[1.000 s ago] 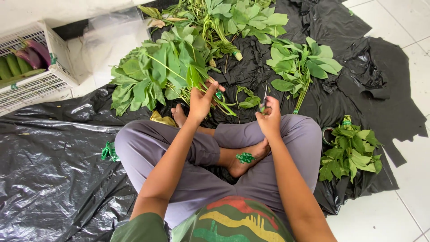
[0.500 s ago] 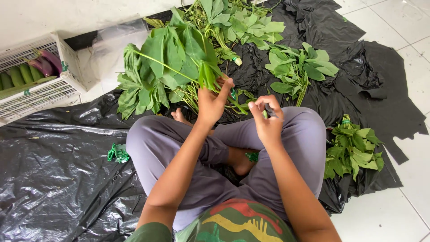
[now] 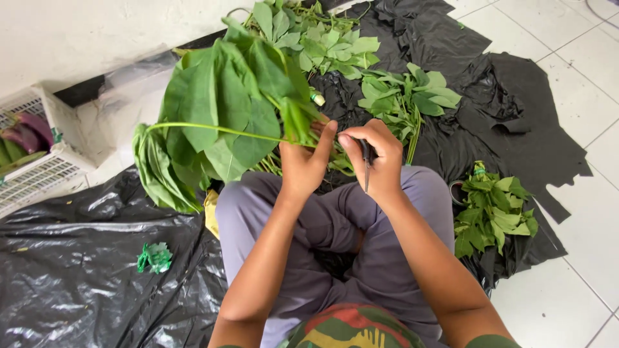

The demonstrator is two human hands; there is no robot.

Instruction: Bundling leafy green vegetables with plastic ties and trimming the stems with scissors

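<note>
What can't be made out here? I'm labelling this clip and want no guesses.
Head view:
- Stem ends of the leaf bunch: hidden inside the left hand.
- Thin dark tool in the right hand: mostly covered by fingers, kind unclear.
- Basket: cut off by the left edge.

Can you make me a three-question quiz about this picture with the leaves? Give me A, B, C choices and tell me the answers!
1. Where is the white basket?
A. far left, by the wall
B. on the person's lap
C. on the right floor tiles

2. What colour is the plastic sheet on the floor?
A. blue
B. black
C. yellow

3. What is the left hand doing?
A. lying flat on the floor
B. gripping a bunch of leaves
C. holding a cup

Answers: 1 A, it sits at the left edge by the wall. 2 B, the sheet is shiny black. 3 B, the fingers close round the green stems.
</note>
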